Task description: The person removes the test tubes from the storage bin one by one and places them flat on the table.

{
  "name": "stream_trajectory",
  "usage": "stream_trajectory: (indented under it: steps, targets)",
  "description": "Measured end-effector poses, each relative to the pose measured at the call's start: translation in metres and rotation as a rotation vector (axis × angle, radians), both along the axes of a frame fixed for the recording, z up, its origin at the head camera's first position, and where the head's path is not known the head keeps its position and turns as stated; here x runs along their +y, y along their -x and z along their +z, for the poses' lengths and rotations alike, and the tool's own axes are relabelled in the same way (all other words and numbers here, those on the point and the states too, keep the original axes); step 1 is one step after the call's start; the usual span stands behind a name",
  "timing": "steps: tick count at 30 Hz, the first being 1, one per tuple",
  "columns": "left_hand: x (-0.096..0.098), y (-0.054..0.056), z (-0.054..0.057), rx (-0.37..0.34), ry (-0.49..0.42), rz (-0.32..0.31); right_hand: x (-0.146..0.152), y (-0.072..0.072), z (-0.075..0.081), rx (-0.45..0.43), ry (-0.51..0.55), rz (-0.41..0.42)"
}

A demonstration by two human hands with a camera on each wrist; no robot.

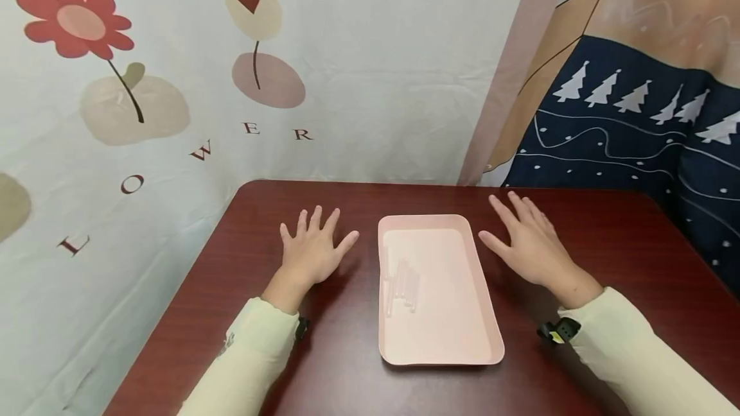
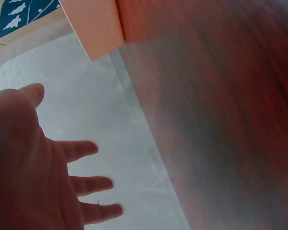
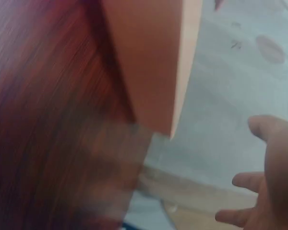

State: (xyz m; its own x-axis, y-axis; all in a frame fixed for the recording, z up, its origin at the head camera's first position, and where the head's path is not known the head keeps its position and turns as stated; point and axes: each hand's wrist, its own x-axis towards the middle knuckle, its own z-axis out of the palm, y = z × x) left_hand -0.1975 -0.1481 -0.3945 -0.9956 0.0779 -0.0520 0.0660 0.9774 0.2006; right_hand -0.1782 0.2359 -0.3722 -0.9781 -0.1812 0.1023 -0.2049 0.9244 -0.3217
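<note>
Pale wall cloth: A light hanging [image 1: 381,37] fills the back of the scene, printed with a red flower [image 1: 81,22], a smaller cream bloom [image 1: 257,15] and the letters L, O, W, E and R.
Worktop: A dark reddish-brown worktop [image 1: 341,358] with a visible wood grain stretches out before a seated or standing person, its far edge close to the hanging.
Dark blue cloth: Fabric [image 1: 607,127] with white trees, dots and wavy lines drapes at the far right, below a tan printed area.
Sleeves: Pale yellow-green sleeves [image 1: 248,355] reach in from both lower corners.
Pink tray: A shallow, round-cornered tray [image 1: 448,320] lies lengthwise on the worktop, between the two hands; both wrist views catch its outer wall.
Left hand: The person's left hand [image 1: 312,255] is held palm down to the left of the tray, apart from it, grip loose and fingers fanned wide.
Right hand: Across the tray, the right hand [image 1: 534,252] extends its fingers, grip likewise loose, thumb near the tray's right rim.
Wrist devices: A small black device [image 1: 302,328] shows at the left cuff; another [image 1: 559,330], with a yellow patch, sits at the right.
Clear sticks: Several slim, see-through sticks [image 1: 400,280] lie in the tray's left half, roughly lengthwise; their exact number is hard to tell.
</note>
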Motion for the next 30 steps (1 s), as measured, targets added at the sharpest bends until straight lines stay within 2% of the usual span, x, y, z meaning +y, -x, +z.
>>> stream_trajectory:
  steps: [5,9,14,19,24,30]
  targets:
    - [0.014,-0.003,0.002,-0.006,0.031,-0.051,-0.025,-0.012,0.009,0.079,0.073,0.06]
    - [0.026,-0.007,0.004,0.016,0.009,-0.1,-0.046,-0.017,0.016,0.114,0.143,0.112]
    - [0.039,-0.009,0.0,0.005,-0.01,-0.131,-0.065,-0.017,0.018,0.099,0.222,0.165]
    - [0.042,-0.009,-0.005,-0.075,-0.009,-0.172,-0.082,-0.016,0.014,0.039,0.265,0.188]
    - [0.044,-0.008,-0.006,-0.182,-0.066,-0.245,-0.091,-0.018,0.01,0.017,0.291,0.21]
    - [0.043,-0.006,-0.012,-0.231,-0.143,-0.29,-0.099,-0.019,-0.001,-0.042,0.3,0.235]
